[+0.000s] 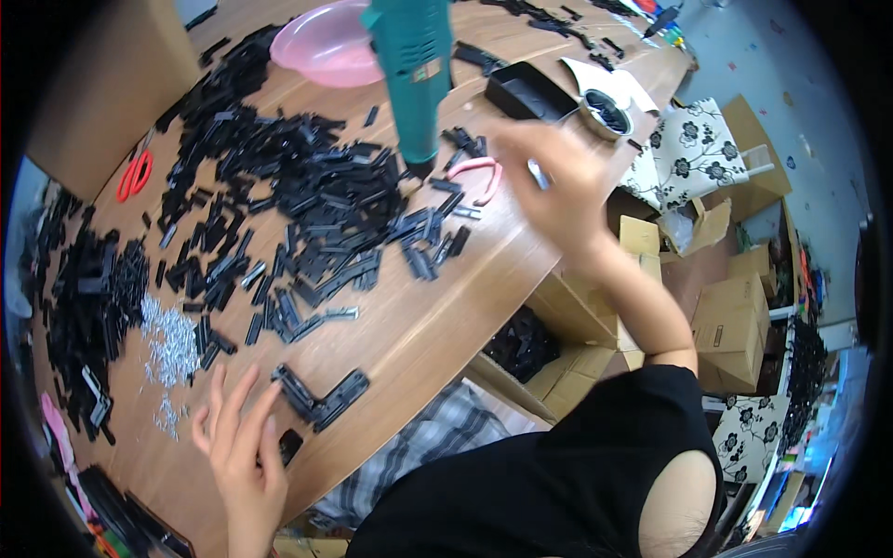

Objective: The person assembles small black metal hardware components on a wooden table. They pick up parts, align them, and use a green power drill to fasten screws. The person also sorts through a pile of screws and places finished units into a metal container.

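With the left hand [240, 437] open, fingers spread and their tips right beside the L-shaped black plastic part [326, 405], a good hold would pinch one arm near the corner, so that the other arm cannot swing. It is best kept flat, clear of the near edge of the tabletop [423, 339]. The right hand [558, 181] is well apart from the left, to the far right; it is blurred, with a small silvery spot at its fingers, so I cannot tell whether it grips anything. It should move slowly past the teal power screwdriver [414, 84] and the pink-handled pliers [479, 177], which are close by.

The part lies near the tabletop's near edge, just right of the left hand, its two arms meeting at a corner that points toward the person. It looks dark and slightly glossy, with narrow, straight-sided arms; finer detail is too small to tell.
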### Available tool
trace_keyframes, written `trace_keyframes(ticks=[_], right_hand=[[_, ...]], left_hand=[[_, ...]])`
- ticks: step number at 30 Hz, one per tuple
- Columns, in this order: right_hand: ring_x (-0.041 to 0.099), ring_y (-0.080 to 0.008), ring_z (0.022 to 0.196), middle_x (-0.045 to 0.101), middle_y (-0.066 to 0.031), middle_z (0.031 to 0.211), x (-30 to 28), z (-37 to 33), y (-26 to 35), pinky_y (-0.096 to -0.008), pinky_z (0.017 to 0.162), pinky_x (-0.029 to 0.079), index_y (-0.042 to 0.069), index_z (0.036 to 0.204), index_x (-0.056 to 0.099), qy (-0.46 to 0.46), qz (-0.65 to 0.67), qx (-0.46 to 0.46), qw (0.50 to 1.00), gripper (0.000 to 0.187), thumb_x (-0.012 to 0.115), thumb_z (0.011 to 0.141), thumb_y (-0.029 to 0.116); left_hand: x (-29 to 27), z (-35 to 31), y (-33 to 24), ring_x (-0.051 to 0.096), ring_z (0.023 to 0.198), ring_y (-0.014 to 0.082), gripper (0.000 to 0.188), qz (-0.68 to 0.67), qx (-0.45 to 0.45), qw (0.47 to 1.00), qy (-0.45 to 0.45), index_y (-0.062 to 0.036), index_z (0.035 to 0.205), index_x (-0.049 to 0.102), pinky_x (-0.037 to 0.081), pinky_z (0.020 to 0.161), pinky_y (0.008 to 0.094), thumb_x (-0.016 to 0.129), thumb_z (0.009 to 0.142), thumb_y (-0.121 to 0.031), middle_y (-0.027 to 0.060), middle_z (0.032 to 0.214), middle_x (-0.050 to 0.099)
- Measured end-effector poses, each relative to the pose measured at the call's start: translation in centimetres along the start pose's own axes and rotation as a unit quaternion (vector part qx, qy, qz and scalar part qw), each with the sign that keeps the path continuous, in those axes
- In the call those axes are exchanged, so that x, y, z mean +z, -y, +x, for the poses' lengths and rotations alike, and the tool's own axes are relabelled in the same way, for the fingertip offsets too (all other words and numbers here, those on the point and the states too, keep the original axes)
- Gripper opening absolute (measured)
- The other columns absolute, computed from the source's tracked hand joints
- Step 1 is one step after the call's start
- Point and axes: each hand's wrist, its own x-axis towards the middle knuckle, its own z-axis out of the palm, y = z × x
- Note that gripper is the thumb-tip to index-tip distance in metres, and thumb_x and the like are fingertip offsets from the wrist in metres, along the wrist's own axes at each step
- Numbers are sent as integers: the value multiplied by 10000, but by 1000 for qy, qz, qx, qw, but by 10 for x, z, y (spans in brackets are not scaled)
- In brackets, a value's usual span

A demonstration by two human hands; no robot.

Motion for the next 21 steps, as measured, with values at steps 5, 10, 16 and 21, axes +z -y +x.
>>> trace_keyframes(ticks=[5, 10, 16, 21], right_hand=[[664, -219, 728, 687, -121, 847, -107, -5, -183, -322, 702, 509, 95, 943, 713, -7, -253, 223, 941, 181, 640, 781, 126], [668, -264, 740, 684, -146, 814, -116, -20, -259, -345, 719, 513, 83, 885, 728, 119, -256, 270, 920, 166, 667, 751, 161], [670, -228, 708, 692, -131, 777, -95, -25, -271, -329, 704, 523, 81, 879, 733, 146, -242, 325, 903, 193, 706, 720, 187], [656, -146, 813, 690, -104, 938, -110, -21, -223, -266, 672, 528, 0, 1045, 666, 20, 142, 431, 891, 244, 642, 841, 131]], left_hand=[[-7, -3, 6, 381, 1313, 305, 298, -8, -4, 1000, -11, -13, 1146, 588, 206, 1047, 408, 474, 871, -26, 126, 1265, 553], [-5, 10, -6, 396, 1300, 304, 289, -1, 14, 1000, -10, -11, 1136, 590, 234, 1024, 406, 482, 869, -31, 130, 1247, 566], [-7, 12, -22, 405, 1293, 302, 288, 6, 26, 1000, -15, -11, 1135, 591, 238, 1022, 406, 485, 868, -29, 131, 1243, 569], [-6, 7, -19, 408, 1292, 298, 289, -4, 15, 1000, -22, -15, 1132, 594, 232, 1028, 399, 497, 860, -17, 128, 1242, 570]])
